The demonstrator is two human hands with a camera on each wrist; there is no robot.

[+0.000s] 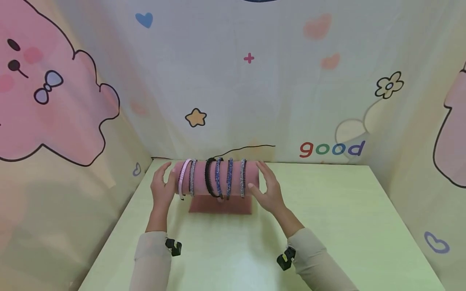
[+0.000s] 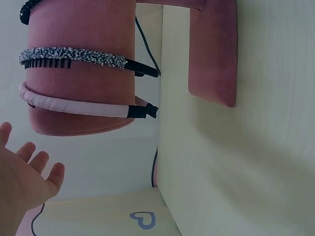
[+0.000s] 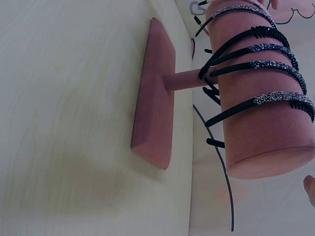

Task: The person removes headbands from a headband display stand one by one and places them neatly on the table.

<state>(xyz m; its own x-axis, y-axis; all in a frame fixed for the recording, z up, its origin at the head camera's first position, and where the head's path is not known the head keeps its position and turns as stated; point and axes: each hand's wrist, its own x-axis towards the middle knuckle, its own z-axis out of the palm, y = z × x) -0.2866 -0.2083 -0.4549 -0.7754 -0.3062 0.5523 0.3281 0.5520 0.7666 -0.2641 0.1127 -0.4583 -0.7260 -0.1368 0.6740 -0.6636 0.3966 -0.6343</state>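
A pink velvet headband stand (image 1: 200, 180) has a horizontal roll on a short post over a flat base (image 1: 220, 206). Several headbands circle the roll: a pale pink headband (image 2: 74, 106) at the left end, a silver glitter headband (image 2: 78, 55) beside it, a black headband (image 1: 208, 178), two blue glitter headbands, and another silver glitter headband (image 3: 278, 98) near the right end. My left hand (image 1: 162, 192) is by the roll's left end, fingers loosely extended; the left wrist view shows a gap. My right hand (image 1: 269, 196) is at the right end, fingers spread, holding nothing.
The stand rests on a pale table (image 1: 327, 226) near its back edge. Printed curtains rise behind and on both sides, with a back curtain (image 1: 225, 81) close behind the stand. Each sleeve carries a small black device (image 1: 173, 247) at the wrist.
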